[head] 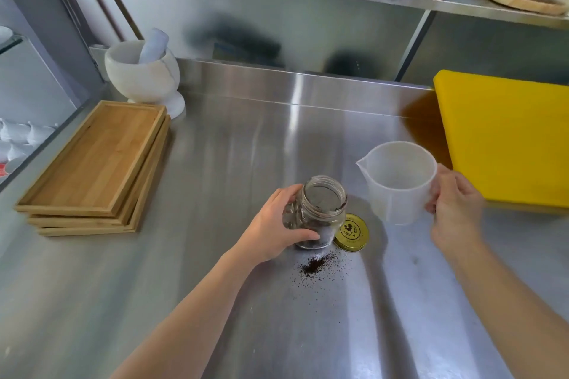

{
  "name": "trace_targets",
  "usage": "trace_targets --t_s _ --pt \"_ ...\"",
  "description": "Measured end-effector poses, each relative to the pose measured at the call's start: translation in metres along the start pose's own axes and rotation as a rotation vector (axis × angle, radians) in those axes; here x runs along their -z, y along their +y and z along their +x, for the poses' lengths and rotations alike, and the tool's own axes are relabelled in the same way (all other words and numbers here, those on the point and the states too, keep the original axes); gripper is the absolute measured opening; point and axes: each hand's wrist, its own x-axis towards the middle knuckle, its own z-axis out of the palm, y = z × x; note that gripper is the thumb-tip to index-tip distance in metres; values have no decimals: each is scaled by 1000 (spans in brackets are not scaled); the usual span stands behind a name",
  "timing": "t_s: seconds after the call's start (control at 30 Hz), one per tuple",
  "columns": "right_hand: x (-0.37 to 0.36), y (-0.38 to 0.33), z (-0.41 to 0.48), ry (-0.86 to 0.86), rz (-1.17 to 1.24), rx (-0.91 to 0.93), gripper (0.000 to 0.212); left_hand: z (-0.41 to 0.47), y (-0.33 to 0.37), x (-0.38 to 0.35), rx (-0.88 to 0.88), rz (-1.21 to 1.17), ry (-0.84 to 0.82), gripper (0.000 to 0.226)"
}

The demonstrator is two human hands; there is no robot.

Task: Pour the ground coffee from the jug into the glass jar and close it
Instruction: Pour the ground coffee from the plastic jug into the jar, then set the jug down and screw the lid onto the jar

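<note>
Holding the glass jar (318, 212) steady on the desk (246, 148), left hand (277, 224) is wrapping it; right hand (455, 200) is gripping the emptied-looking jug (397, 181). Probably park the jug, then seat the lid (351, 232) squarely before twisting.

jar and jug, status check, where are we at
Left hand gripping open glass jar, coffee inside. Right hand holding jug, looks empty. Gold lid off, lying right of jar. Spilled grounds on counter, nothing blocking.
</note>
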Motion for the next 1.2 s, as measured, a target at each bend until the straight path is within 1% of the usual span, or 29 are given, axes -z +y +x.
trace_targets --t_s 0.1,0.13,0.2,0.33,0.4,0.47,0.57,0.67,0.7,0.77,0.83,0.87,0.9,1.0,1.03,1.13,1.2 --pt "15 25 6 107 133 -261 23 0 0 0 13 15 0 85" --pt "20 32 7 118 170 -322 20 1 0 0 15 9 0 85" --pt "28 45 7 127 232 -384 14 1 -1 -1 15 0 0 86" --pt "36 57 8 149 291 -421 5 1 -2 -2 23 -2 5 84" --pt "37 58 10 118 246 -405 5 1 -2 -2 29 -2 14 83" --pt "37 57 10 67 201 -375 10 1 -2 -3 32 0 27 82" --pt "38 59 10 58 167 -348 17 0 0 -4 29 -3 40 76" --pt "41 63 10 48 106 -277 16 -1 1 -4 28 -2 49 75" --pt "42 64 9 56 80 -251 19 -1 1 -4 26 0 52 75" --pt "46 64 10 129 55 -190 23 -1 1 -3 24 0 53 75" --pt "47 57 8 210 56 -72 13 -1 1 -3 18 -1 46 75" --pt "47 52 5 219 35 20 10 -1 0 -3 16 0 43 74" --pt "46 45 1 207 -11 114 12 -1 0 -4 16 -2 42 74" --pt "41 24 -17 92 -166 349 30 0 -2 -4 24 -22 36 74" --pt "38 19 -24 31 -186 404 31 1 -3 -4 27 -25 29 74" --pt "29 15 -44 -178 -214 501 25 1 -6 -3 38 -26 6 81" --pt "20 20 -56 -328 -234 493 19 1 -5 -4 38 -28 -3 83"
